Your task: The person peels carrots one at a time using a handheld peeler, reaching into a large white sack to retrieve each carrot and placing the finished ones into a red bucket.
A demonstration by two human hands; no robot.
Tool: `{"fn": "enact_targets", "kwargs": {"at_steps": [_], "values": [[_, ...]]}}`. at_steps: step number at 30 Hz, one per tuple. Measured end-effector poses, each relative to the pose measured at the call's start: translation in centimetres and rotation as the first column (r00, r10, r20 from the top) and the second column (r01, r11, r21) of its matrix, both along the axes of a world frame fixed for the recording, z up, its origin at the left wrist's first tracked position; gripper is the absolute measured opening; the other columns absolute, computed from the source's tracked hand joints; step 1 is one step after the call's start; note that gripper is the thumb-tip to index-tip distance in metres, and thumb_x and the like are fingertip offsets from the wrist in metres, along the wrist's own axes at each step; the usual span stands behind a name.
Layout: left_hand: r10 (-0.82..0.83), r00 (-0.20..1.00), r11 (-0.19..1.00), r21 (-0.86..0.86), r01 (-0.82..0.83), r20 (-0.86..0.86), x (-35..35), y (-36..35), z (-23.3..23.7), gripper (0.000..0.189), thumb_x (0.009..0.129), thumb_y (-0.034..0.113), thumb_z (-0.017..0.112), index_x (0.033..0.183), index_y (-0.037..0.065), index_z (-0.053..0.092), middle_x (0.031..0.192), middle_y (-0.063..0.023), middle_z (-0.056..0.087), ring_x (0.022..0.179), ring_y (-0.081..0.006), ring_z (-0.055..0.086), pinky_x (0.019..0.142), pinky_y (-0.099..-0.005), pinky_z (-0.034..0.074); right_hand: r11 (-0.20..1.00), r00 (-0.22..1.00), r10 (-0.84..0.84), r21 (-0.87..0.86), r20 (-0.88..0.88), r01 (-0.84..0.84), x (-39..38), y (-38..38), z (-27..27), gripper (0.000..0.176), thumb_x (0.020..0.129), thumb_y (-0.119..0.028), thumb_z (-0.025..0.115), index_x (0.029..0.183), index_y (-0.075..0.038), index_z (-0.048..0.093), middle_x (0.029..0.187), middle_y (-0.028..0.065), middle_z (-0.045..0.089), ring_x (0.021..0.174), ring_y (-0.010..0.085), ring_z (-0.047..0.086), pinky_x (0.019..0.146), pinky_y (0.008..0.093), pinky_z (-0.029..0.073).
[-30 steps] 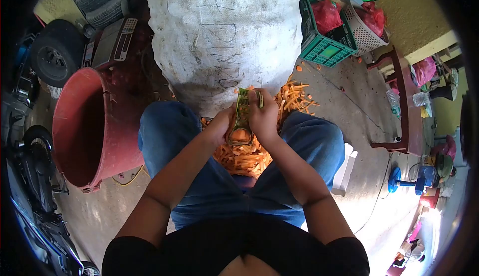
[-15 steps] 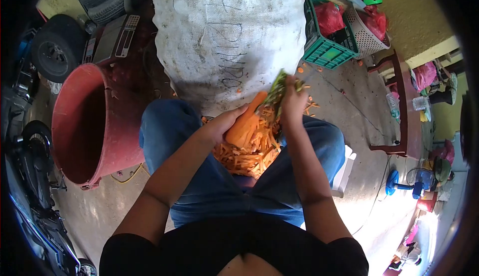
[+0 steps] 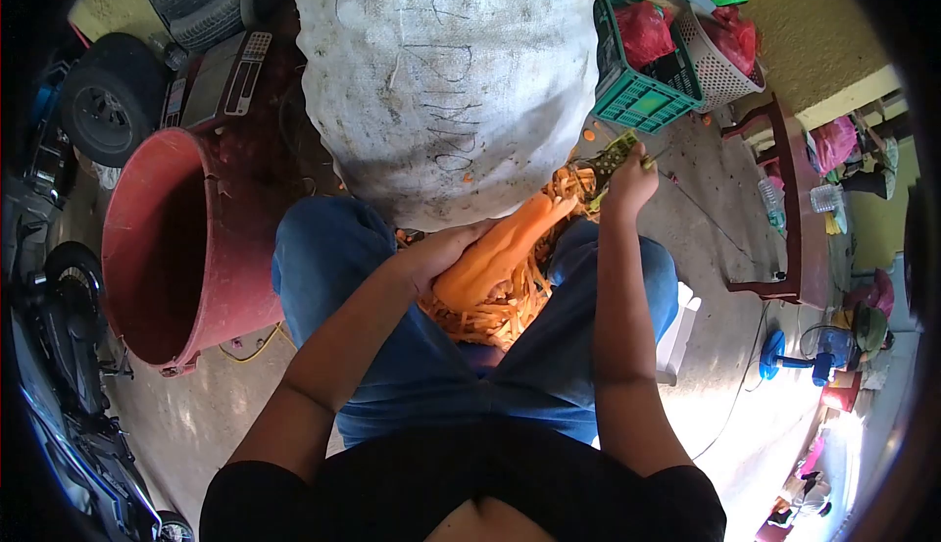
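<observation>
A long peeled orange vegetable (image 3: 495,258) slants between my knees, its narrow end pointing up and right. My left hand (image 3: 446,251) is wrapped round its left side, fingers partly hidden by it. In my right hand (image 3: 630,187) is a green patterned tool (image 3: 613,158), held beyond the narrow end and apart from the vegetable's body. Orange strips (image 3: 490,319) are heaped below the vegetable, and more strips lie by its narrow end, beside the tool.
A big white sack (image 3: 451,91) stands in front of my knees. To the left are a red barrel (image 3: 240,248), a scale (image 3: 211,76) and a wheel (image 3: 103,101). On the right are a green crate (image 3: 647,101), a perforated basket (image 3: 720,67), a wooden bench (image 3: 812,219) and a blue fan (image 3: 774,356).
My right hand has moved up and right with the green tool, away from the vegetable's side. The vegetable now shows more of its length, still in my left hand.
</observation>
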State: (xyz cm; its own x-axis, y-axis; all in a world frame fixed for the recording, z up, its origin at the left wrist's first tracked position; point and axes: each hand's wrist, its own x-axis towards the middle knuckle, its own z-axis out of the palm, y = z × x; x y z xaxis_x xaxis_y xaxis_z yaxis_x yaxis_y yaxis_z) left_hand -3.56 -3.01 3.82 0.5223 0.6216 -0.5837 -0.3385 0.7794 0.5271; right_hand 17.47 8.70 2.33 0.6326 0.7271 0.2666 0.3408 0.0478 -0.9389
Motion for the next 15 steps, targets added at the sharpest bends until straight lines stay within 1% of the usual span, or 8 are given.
{"fn": "enact_targets", "kwargs": {"at_steps": [1,2,3,5,7,9,13,15], "values": [[0.000,1.000,1.000,-0.001,0.000,0.004,0.1,0.1,-0.4,0.041,0.087,0.036,0.031,0.103,0.001,0.045,0.085,-0.0110,0.055,0.069,-0.0196,0.057,0.058,-0.0316,0.049,0.999,0.985,0.030,0.027,-0.170,-0.026,0.4,0.0,-0.1,0.024,0.083,-0.017,0.046,0.073,0.002,0.054,0.057,0.0071,0.053,0.046,0.0127,0.046,0.043,0.0271,0.036],[0.038,0.996,0.999,-0.019,-0.040,-0.078,0.2,0.3,-1.3,0.040,0.087,0.036,0.031,0.104,0.002,0.045,0.086,-0.0110,0.055,0.070,-0.0195,0.057,0.060,-0.0319,0.049,0.993,0.973,0.110,0.071,-0.203,-0.097,0.2,-0.2,-0.6,0.025,0.083,-0.018,0.046,0.073,0.003,0.053,0.057,0.0065,0.053,0.047,0.0126,0.044,0.044,0.0256,0.036],[0.077,0.984,0.996,-0.034,-0.083,-0.162,0.2,0.5,-2.0,0.040,0.087,0.035,0.031,0.104,0.002,0.045,0.087,-0.0111,0.055,0.070,-0.0193,0.057,0.062,-0.0323,0.048,0.992,0.973,0.113,0.070,-0.202,-0.101,-0.7,-0.8,-0.6,0.025,0.083,-0.018,0.046,0.073,0.003,0.053,0.057,0.0065,0.053,0.047,0.0126,0.044,0.044,0.0256,0.036],[0.068,0.986,0.995,-0.057,-0.077,-0.153,-0.1,1.0,-2.6,0.039,0.087,0.035,0.031,0.105,0.003,0.045,0.088,-0.0106,0.055,0.073,-0.0186,0.057,0.064,-0.0320,0.048,0.958,0.958,0.257,-0.099,-0.127,-0.270,-3.1,-2.8,-0.6,0.025,0.083,-0.019,0.047,0.073,0.003,0.052,0.058,0.0066,0.053,0.049,0.0143,0.045,0.047,0.0263,0.037],[0.051,0.988,0.995,-0.076,-0.062,-0.147,-0.1,1.1,-2.9,0.038,0.087,0.034,0.032,0.105,0.003,0.046,0.090,-0.0101,0.055,0.075,-0.0179,0.057,0.066,-0.0317,0.048,0.889,0.883,0.448,-0.035,-0.139,-0.457,-6.1,-5.2,0.0,0.023,0.082,-0.019,0.048,0.077,0.003,0.052,0.059,0.0094,0.053,0.052,0.0186,0.049,0.050,0.0286,0.039],[0.281,0.948,0.960,-0.055,-0.276,0.146,0.6,0.9,-3.1,0.034,0.087,0.031,0.033,0.103,0.003,0.046,0.087,-0.0091,0.056,0.074,-0.0165,0.057,0.066,-0.0293,0.048,0.816,0.816,0.573,-0.132,0.071,-0.562,-7.8,-7.0,-0.5,0.020,0.081,-0.018,0.049,0.081,0.002,0.052,0.061,0.0136,0.054,0.056,0.0233,0.053,0.053,0.0311,0.040],[0.279,0.952,0.960,-0.027,-0.277,0.123,0.4,0.9,-3.7,0.032,0.087,0.028,0.033,0.103,0.004,0.046,0.085,-0.0076,0.056,0.074,-0.0153,0.057,0.064,-0.0278,0.048,0.809,0.792,0.585,-0.071,0.173,-0.583,-9.7,-8.5,0.9,0.017,0.081,-0.015,0.049,0.076,0.001,0.052,0.060,0.0185,0.053,0.054,0.0278,0.054,0.050,0.0340,0.040],[0.133,0.991,0.986,0.101,-0.133,0.010,0.2,1.3,-3.0,0.029,0.087,0.025,0.033,0.103,0.004,0.046,0.082,-0.0061,0.056,0.072,-0.0145,0.057,0.063,-0.0258,0.048,0.842,0.835,0.537,-0.019,0.118,-0.539,-9.2,-7.8,0.8,0.019,0.081,-0.016,0.049,0.073,0.002,0.051,0.057,0.0188,0.051,0.050,0.0283,0.052,0.047,0.0343,0.038]]}}
